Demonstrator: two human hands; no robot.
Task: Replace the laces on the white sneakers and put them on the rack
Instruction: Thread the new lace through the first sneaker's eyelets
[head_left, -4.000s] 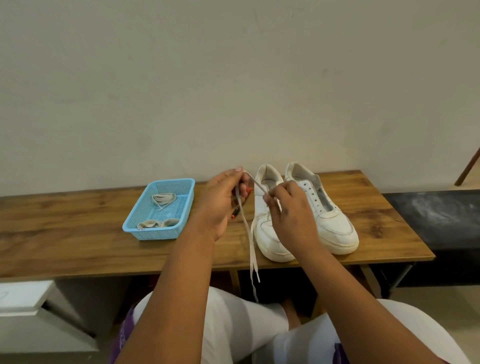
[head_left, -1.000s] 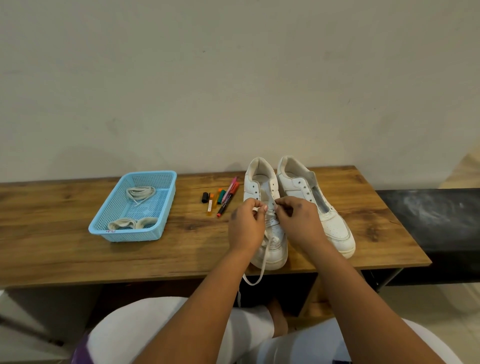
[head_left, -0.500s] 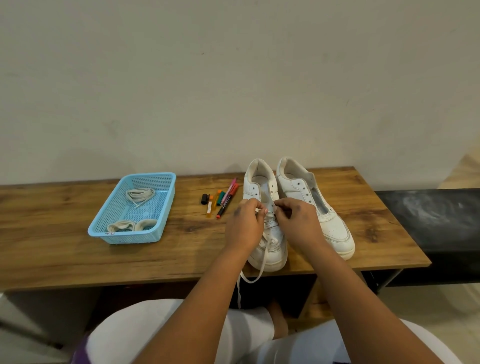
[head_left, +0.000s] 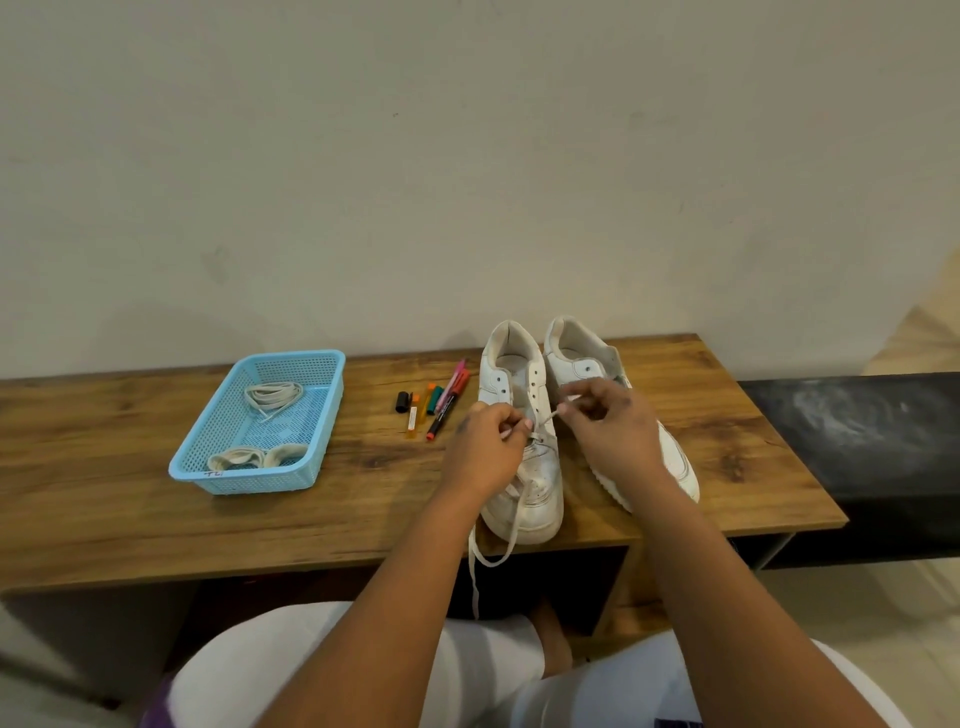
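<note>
Fingers of the right hand (head_left: 610, 431) now pinch the flat white lace (head_left: 555, 414), drawn out of the left white leather sneaker (head_left: 524, 467); left hand (head_left: 485, 452) pinches beside it. Threading advances.

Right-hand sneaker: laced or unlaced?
Unlaced: the right-hand sneaker shows bare eyelets, while both hands work a lace into the left sneaker.

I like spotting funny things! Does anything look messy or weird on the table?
A little. One lace end dangles off the table's front edge below the left sneaker. A black pen cap lies loose beside the markers. Nothing looks spilled or broken.
</note>
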